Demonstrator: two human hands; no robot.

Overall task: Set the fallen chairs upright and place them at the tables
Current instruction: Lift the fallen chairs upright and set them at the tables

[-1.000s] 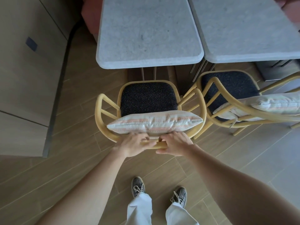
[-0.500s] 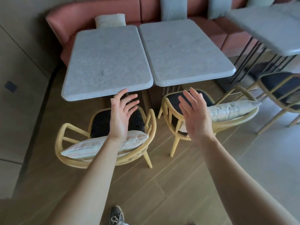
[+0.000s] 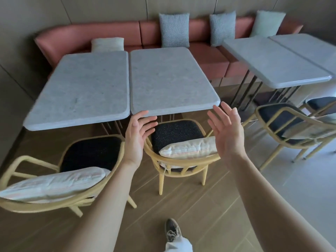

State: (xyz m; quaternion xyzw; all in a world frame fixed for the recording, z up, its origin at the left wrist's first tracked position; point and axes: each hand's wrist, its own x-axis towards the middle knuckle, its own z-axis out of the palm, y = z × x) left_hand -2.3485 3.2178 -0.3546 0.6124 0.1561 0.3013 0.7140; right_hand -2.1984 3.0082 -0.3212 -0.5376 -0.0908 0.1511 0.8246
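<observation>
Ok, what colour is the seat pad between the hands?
The seat pad is black with fine pale speckles; head view shows it best.

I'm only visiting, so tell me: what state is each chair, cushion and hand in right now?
Left hand: open, holding nothing.
Right hand: open, holding nothing.
Left chair: upright, facing the left table.
Middle chair: upright, facing the middle table.
Right chair: upright, by the right table.
Left chair's cushion: lying against the backrest.
Middle chair's cushion: lying against the backrest.
</observation>
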